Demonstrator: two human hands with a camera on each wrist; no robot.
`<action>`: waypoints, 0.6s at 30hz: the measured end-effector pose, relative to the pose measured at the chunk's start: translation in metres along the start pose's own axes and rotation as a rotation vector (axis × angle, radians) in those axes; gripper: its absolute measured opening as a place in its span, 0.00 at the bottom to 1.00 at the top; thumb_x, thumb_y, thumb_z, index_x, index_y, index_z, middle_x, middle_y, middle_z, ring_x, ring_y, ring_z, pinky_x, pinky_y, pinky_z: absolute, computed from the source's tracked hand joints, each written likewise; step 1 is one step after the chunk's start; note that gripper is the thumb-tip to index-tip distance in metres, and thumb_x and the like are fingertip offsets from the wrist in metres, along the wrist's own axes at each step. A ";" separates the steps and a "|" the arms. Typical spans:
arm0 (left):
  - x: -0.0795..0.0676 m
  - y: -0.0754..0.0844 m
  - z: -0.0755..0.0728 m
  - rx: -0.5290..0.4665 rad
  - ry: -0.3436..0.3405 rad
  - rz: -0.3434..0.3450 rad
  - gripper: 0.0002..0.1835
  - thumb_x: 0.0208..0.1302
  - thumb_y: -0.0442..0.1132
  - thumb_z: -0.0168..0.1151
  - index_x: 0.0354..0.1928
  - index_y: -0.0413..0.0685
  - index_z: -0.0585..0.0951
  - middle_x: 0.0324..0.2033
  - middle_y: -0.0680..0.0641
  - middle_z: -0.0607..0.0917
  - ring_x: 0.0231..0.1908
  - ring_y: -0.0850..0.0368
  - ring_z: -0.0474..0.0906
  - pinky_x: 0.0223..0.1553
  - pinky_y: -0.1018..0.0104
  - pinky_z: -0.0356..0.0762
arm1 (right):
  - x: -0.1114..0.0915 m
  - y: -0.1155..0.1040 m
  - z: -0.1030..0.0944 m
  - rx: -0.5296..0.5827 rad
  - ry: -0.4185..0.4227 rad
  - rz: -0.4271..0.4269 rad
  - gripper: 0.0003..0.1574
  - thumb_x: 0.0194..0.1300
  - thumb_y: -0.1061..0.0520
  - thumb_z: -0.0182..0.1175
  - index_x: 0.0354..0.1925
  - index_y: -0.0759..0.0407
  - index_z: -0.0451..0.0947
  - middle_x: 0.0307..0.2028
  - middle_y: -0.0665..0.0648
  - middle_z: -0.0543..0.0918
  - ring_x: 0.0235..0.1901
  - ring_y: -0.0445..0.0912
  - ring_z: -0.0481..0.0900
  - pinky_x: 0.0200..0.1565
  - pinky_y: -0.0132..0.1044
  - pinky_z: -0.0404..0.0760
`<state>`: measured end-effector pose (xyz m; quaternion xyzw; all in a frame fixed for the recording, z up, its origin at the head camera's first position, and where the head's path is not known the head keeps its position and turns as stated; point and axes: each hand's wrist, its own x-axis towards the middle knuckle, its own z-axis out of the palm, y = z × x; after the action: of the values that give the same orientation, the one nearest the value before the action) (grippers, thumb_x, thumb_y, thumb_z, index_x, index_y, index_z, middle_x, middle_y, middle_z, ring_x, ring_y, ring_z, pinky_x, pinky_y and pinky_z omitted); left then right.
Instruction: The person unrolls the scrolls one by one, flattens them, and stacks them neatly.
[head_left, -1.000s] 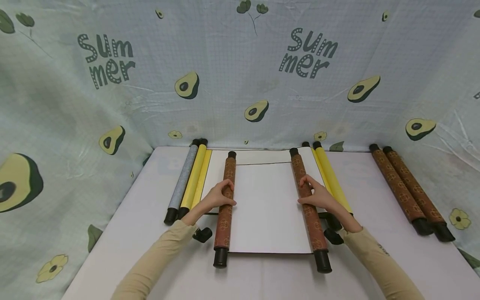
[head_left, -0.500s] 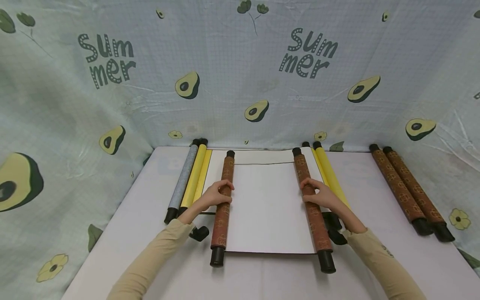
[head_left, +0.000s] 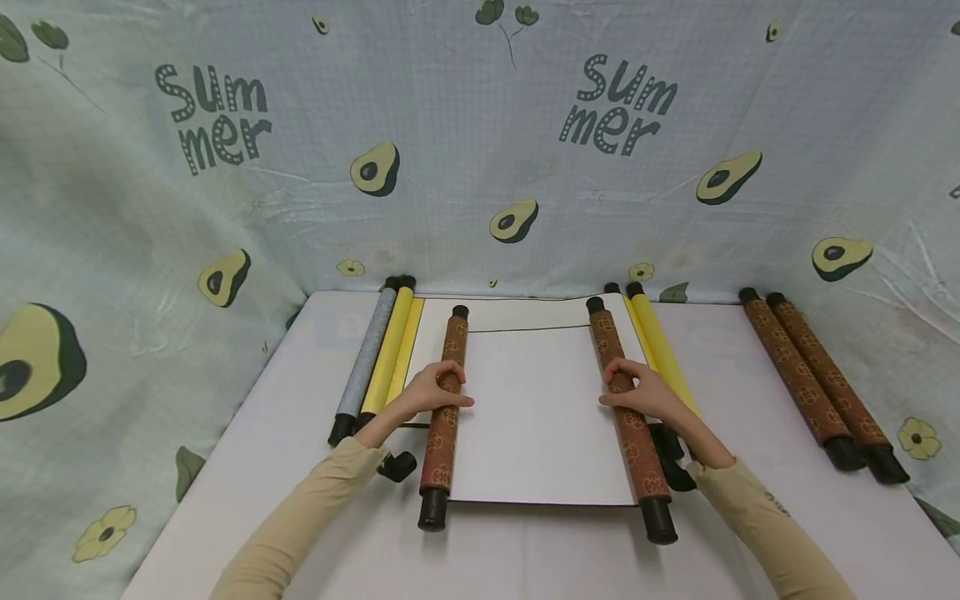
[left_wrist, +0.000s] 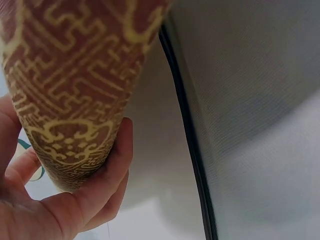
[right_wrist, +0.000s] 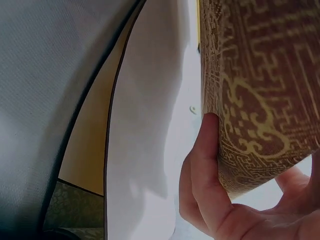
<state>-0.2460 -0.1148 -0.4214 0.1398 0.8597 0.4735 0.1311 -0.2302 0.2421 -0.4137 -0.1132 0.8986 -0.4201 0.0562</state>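
Observation:
A hand scroll lies partly unrolled, its white sheet [head_left: 540, 417] stretched between two brown patterned rolls with black knobs. My left hand [head_left: 427, 392] grips the left roll [head_left: 441, 442] near its middle, thumb on the inner side. On the other side my right hand [head_left: 648, 393] holds the right roll [head_left: 640, 446] in the same way. In the left wrist view, curled fingers [left_wrist: 100, 195] wrap under the patterned roll [left_wrist: 75, 85]. The right wrist view has fingers [right_wrist: 205, 170] bent around the other roll [right_wrist: 275, 95]. The sheet's black-edged border shows in both wrist views.
Beneath and behind lies another unrolled scroll with yellow rolls [head_left: 390, 358] [head_left: 667, 354]. A grey roll [head_left: 366, 358] stands left of it. Two brown scrolls [head_left: 795, 375] [head_left: 840, 383] lie at the right of the white table [head_left: 525, 558]. A printed cloth [head_left: 450, 108] hangs behind.
Both hands have moved slightly apart with the rolls, the left one leftward and the right one rightward. The white stretch between the rolls is a little wider.

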 end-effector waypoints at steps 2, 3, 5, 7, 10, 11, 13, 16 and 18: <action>0.000 0.000 -0.001 -0.002 0.001 0.007 0.18 0.44 0.37 0.70 0.37 0.40 0.74 0.41 0.42 0.75 0.40 0.50 0.68 0.38 0.64 0.66 | 0.000 0.000 0.000 -0.019 0.004 -0.011 0.18 0.46 0.57 0.68 0.35 0.59 0.72 0.32 0.56 0.74 0.30 0.45 0.66 0.35 0.36 0.66; 0.001 0.000 -0.001 -0.005 0.002 0.007 0.19 0.43 0.36 0.70 0.38 0.39 0.74 0.41 0.42 0.74 0.39 0.51 0.68 0.36 0.65 0.66 | 0.001 0.000 -0.001 -0.029 0.007 -0.019 0.19 0.46 0.58 0.68 0.36 0.59 0.71 0.33 0.56 0.74 0.30 0.45 0.65 0.35 0.36 0.65; 0.001 0.000 -0.002 -0.010 0.002 0.004 0.19 0.43 0.34 0.69 0.38 0.39 0.74 0.41 0.42 0.74 0.36 0.52 0.67 0.32 0.66 0.66 | 0.001 -0.001 -0.001 -0.042 0.010 -0.036 0.20 0.46 0.59 0.68 0.37 0.60 0.71 0.35 0.57 0.74 0.30 0.46 0.64 0.34 0.36 0.64; 0.001 -0.001 -0.004 -0.015 0.004 0.001 0.19 0.43 0.32 0.69 0.39 0.38 0.73 0.41 0.41 0.74 0.33 0.54 0.66 0.28 0.68 0.65 | 0.002 0.000 -0.003 -0.061 0.009 -0.049 0.21 0.46 0.60 0.67 0.39 0.60 0.71 0.38 0.58 0.74 0.31 0.47 0.63 0.34 0.36 0.63; 0.001 -0.001 -0.007 -0.028 0.004 -0.008 0.21 0.44 0.31 0.67 0.42 0.38 0.73 0.44 0.39 0.72 0.29 0.55 0.64 0.24 0.69 0.64 | 0.002 0.000 -0.005 -0.073 0.007 -0.059 0.23 0.47 0.60 0.66 0.43 0.60 0.71 0.43 0.60 0.74 0.33 0.49 0.63 0.36 0.38 0.63; 0.001 -0.001 -0.008 -0.036 0.004 -0.014 0.21 0.44 0.30 0.67 0.43 0.38 0.72 0.45 0.39 0.72 0.28 0.56 0.65 0.23 0.69 0.65 | 0.001 0.001 -0.006 -0.078 0.006 -0.058 0.23 0.47 0.60 0.66 0.44 0.60 0.71 0.44 0.60 0.74 0.34 0.49 0.63 0.36 0.38 0.64; 0.000 0.000 -0.009 -0.055 0.001 -0.034 0.22 0.45 0.29 0.66 0.45 0.38 0.72 0.46 0.37 0.71 0.28 0.56 0.66 0.23 0.69 0.67 | 0.001 0.001 -0.008 -0.077 0.004 -0.045 0.24 0.48 0.60 0.66 0.45 0.59 0.70 0.47 0.61 0.73 0.34 0.49 0.64 0.37 0.38 0.64; 0.000 -0.001 -0.011 -0.084 -0.003 -0.065 0.23 0.46 0.30 0.65 0.47 0.40 0.72 0.47 0.35 0.71 0.31 0.54 0.70 0.23 0.67 0.71 | 0.000 0.001 -0.010 -0.075 0.000 -0.018 0.25 0.49 0.59 0.65 0.46 0.58 0.70 0.50 0.62 0.72 0.35 0.50 0.65 0.37 0.38 0.65; -0.001 -0.003 -0.012 -0.097 -0.011 -0.054 0.22 0.46 0.31 0.65 0.46 0.42 0.72 0.47 0.35 0.71 0.31 0.53 0.71 0.23 0.66 0.72 | 0.000 0.001 -0.011 -0.070 -0.006 0.004 0.25 0.49 0.58 0.65 0.47 0.58 0.70 0.51 0.62 0.71 0.36 0.50 0.66 0.36 0.37 0.66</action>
<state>-0.2500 -0.1258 -0.4174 0.1125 0.8385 0.5100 0.1553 -0.2322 0.2514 -0.4074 -0.1146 0.9128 -0.3881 0.0555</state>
